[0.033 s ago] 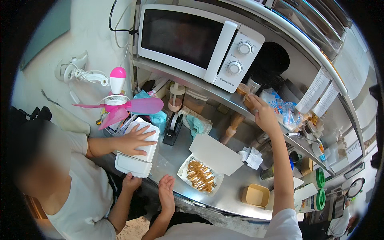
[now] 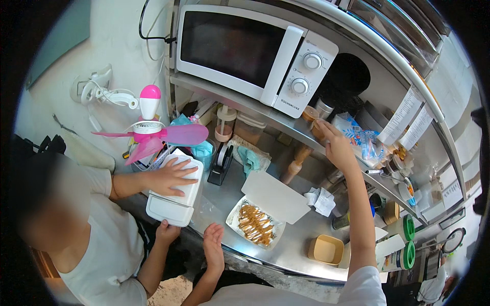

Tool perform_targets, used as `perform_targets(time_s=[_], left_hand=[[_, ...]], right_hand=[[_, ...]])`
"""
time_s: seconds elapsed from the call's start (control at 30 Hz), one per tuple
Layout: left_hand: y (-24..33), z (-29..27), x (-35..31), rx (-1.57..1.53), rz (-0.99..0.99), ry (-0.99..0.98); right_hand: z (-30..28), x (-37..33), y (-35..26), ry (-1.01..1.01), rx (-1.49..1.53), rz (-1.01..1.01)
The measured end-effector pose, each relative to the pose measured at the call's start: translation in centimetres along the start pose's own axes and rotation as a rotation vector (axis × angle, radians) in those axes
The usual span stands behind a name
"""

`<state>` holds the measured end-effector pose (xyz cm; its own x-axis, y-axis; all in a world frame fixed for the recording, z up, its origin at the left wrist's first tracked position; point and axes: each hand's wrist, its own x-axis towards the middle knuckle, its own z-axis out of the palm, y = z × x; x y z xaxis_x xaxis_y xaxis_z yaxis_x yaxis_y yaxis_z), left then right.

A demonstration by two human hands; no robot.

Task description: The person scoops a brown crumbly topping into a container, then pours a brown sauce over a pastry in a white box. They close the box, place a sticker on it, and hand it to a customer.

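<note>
Right-hand fingers [image 2: 326, 128] pinch a small, tan-brown, partly hidden container [image 2: 317, 134]; left-hand fingers [image 2: 213, 233] lie loosely together.

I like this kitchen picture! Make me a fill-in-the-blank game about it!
The white cardboard box holding white-striped brown food is ____, not shut.
That box lies to the ____ of the small tan rectangular tub.
The white, boxy microwave has ____ round white knobs.
The bare hand at the silvery metal shelf is the camera wearer's ____ one.

Missing words: open; left; two; right
</note>
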<state>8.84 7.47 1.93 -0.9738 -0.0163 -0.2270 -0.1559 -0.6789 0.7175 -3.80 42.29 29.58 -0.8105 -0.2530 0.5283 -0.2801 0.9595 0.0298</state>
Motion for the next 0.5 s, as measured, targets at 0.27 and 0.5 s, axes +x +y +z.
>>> perform_targets(time_s=[0.27,0.5], left_hand=[[-2.0,1.5,0.6,0.012,0.05,0.02],[-1.2,2.7,0.9,0.034,0.116,0.008]], right_hand=[[0.9,0.3,1.4,0.02,-0.067,-0.032],[1.0,0.7,2.3,0.024,0.015,-0.022]])
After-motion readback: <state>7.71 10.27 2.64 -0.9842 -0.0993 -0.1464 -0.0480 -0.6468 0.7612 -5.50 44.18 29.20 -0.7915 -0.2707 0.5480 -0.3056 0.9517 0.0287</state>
